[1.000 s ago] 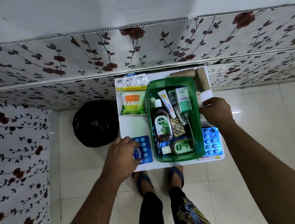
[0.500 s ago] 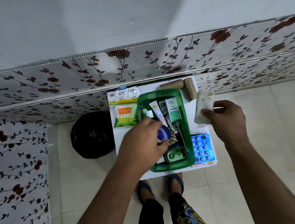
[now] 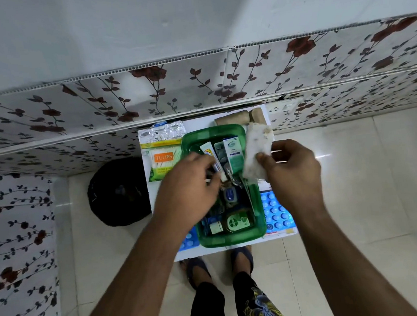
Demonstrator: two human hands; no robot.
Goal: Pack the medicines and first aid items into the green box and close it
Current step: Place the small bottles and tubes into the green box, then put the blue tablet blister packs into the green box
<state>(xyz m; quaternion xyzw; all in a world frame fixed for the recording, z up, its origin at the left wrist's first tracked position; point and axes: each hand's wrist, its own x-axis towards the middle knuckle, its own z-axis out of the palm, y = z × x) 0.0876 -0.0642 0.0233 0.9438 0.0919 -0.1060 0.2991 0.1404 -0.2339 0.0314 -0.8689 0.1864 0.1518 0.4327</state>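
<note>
The green box (image 3: 231,239) stands open on a small white table (image 3: 158,202). Inside lie a Dettol bottle (image 3: 237,222), a green-white carton (image 3: 234,155), a white tube (image 3: 207,148) and a round blue tin (image 3: 230,194). My left hand (image 3: 189,183) hovers over the box's left half, fingers loosely curled by the tube, with the tin lying free below them. My right hand (image 3: 292,169) pinches a white gauze pack (image 3: 256,152) above the box's right rim.
Outside the box on the table are a Tulips cotton-bud pack (image 3: 162,163), a foil blister strip (image 3: 165,132), brown bandage rolls (image 3: 231,119) and blue blister packs at the right (image 3: 277,212) and left (image 3: 188,240). A black bag (image 3: 116,191) sits on the floor to the left.
My left hand picked the blue tin off the table, carried it over the box and let it go inside. My right hand lifted the white gauze pack and brought it toward the box.
</note>
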